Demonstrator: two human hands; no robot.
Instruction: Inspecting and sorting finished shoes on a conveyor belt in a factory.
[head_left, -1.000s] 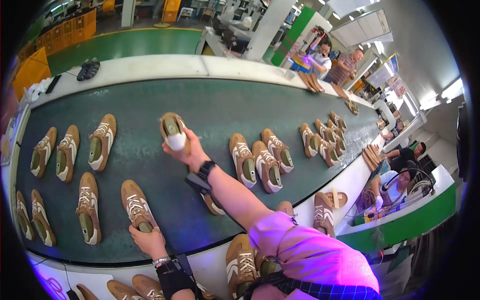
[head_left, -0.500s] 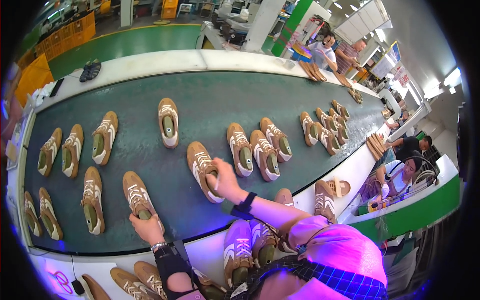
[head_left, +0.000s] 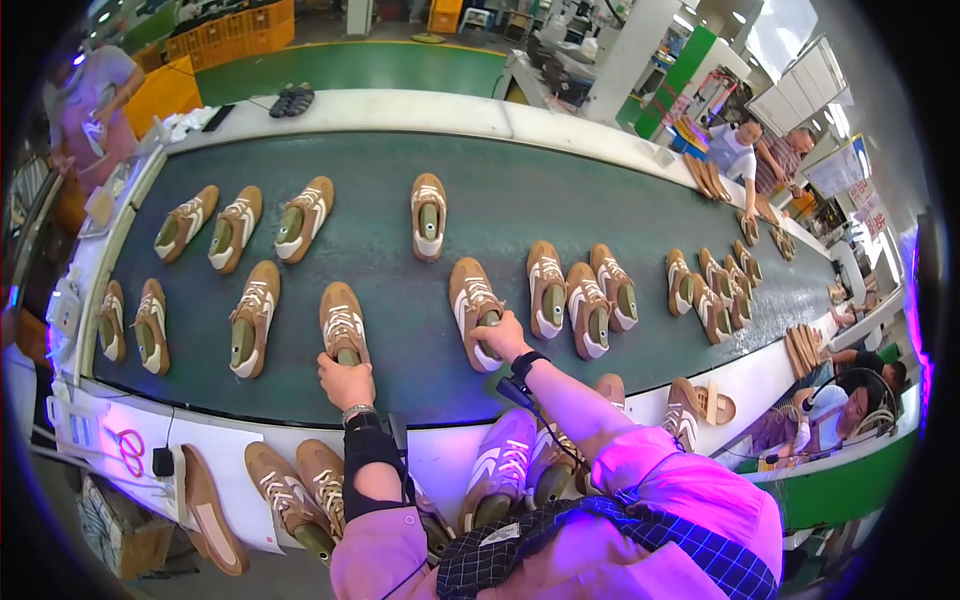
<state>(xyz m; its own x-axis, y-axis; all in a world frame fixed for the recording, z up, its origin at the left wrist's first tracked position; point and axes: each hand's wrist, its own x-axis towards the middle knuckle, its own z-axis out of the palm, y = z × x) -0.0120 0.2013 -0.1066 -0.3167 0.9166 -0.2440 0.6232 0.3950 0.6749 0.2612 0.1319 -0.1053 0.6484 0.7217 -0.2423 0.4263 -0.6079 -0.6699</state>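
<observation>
1. Shoes in tan and white lie in loose rows on the dark green belt (head_left: 400,250); two of them are in hand at its near edge.
2. Left hand (head_left: 345,378) has its fingers clenched around the heel of one tan shoe (head_left: 342,322), which lies flat on the belt, toe pointing away from the person.
3. Right hand (head_left: 503,338) grasps the heel end of a second tan shoe (head_left: 474,305), just to the right of the first; its fingers curl over the green insert in the opening.
4. Right of that second shoe, a tight cluster of three shoes (head_left: 585,300) lies close by, near but apart from it.
5. Left of the first shoe, another shoe (head_left: 252,318) lies close alongside.
6. More shoes stand on the white counter (head_left: 250,450) below the belt's near edge, right by the person's forearms.
7. Risks, as I judge them: a careless slide of either hand could knock a neighbouring shoe askew; a forearm could sweep shoes off the counter; a loose heel grip could let a shoe tip sideways.
</observation>
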